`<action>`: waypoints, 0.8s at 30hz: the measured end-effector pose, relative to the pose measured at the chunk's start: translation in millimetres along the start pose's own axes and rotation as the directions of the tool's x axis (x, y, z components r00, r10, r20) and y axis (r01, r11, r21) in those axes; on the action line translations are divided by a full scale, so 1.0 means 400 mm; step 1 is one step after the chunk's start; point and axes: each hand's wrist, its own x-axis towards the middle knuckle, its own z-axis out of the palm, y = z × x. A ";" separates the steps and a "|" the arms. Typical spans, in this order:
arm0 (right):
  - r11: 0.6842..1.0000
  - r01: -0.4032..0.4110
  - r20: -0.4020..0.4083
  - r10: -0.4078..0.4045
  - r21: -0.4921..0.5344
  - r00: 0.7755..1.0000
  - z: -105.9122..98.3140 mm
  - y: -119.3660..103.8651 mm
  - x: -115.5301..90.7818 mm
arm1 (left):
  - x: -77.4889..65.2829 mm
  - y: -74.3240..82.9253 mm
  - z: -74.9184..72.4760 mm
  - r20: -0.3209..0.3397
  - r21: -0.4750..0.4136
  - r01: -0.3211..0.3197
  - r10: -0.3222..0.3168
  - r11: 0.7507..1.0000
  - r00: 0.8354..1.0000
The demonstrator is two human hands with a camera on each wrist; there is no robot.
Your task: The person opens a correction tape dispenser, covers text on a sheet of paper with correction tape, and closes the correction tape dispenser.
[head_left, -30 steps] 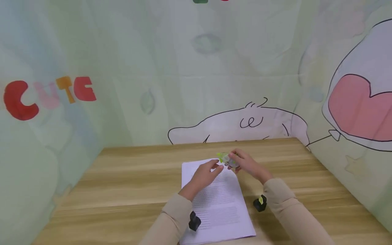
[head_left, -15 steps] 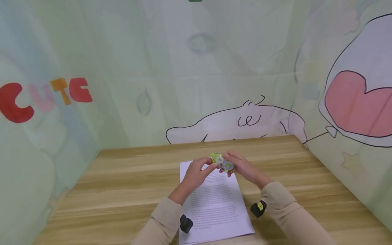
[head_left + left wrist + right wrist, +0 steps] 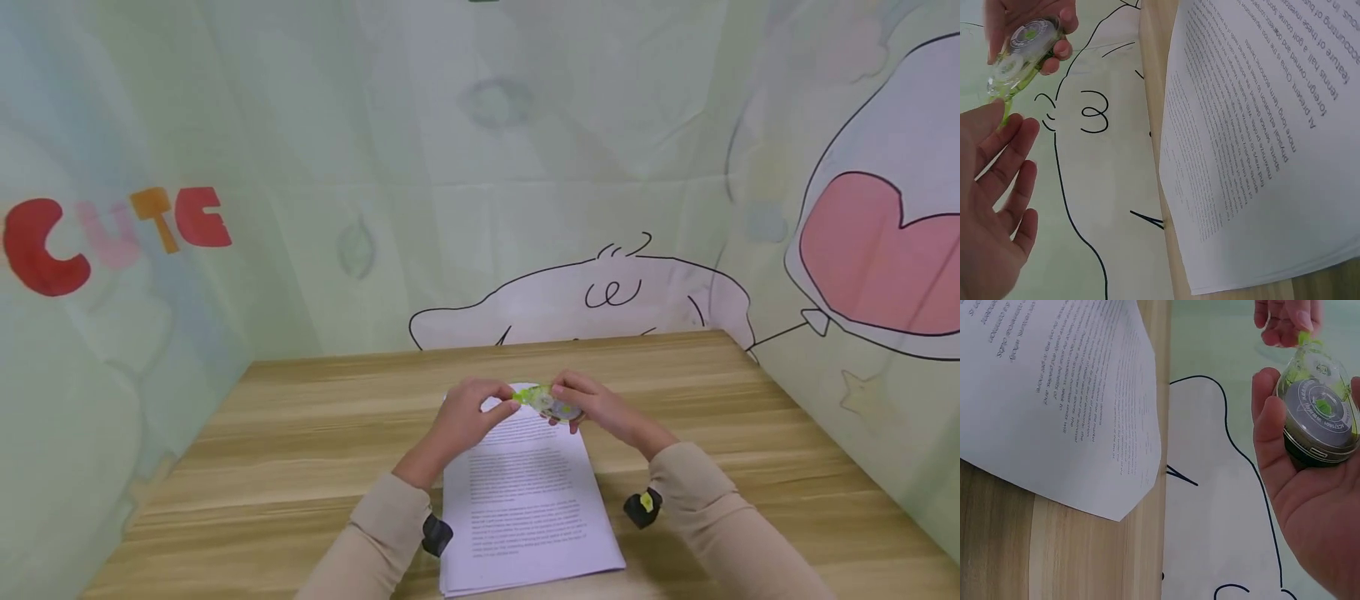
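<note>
A clear and green correction tape dispenser (image 3: 556, 405) is held over the far end of the printed sheets. My right hand (image 3: 602, 408) grips its wide rounded body; in the right wrist view the grey reel with a green hub shows in the dispenser (image 3: 1319, 412), lying along the palm. With thumb and forefinger, my left hand (image 3: 467, 414) pinches the green piece at the narrow tip. The other fingers of the left hand (image 3: 1000, 194) are loosely bent in the left wrist view. Beneath both hands lies a stack of printed paper (image 3: 528, 508).
The wooden table (image 3: 315, 450) carries the paper stack near its front middle. A curtain (image 3: 420, 192) printed with cartoon figures and letters stands behind and at both sides. A black wrist camera (image 3: 642, 507) sits by the right cuff, another black wrist camera (image 3: 436, 535) by the left.
The left hand has come to the dispenser's tip, now pinching the green piece, and its forearm has shifted left. The right hand keeps its grip while the dispenser has turned slightly.
</note>
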 end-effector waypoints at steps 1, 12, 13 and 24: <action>1.000 -0.007 0.001 0.007 -0.029 1.000 0.001 0.001 -0.001 | 0.000 0.000 -0.002 -0.003 0.016 -0.005 0.005 1.000 1.000; 0.993 -0.050 0.001 0.050 -0.103 0.999 0.021 0.000 -0.007 | -0.008 -0.002 0.010 -0.078 0.087 -0.081 0.088 0.993 0.993; 0.994 -0.053 0.003 0.054 -0.099 0.999 0.022 0.000 -0.008 | -0.010 -0.004 0.013 -0.089 0.092 -0.081 0.089 0.992 0.992; 0.994 -0.094 0.020 0.095 -0.061 0.995 -0.001 0.005 -0.023 | -0.042 -0.010 0.016 -0.100 0.203 -0.037 0.058 0.979 0.993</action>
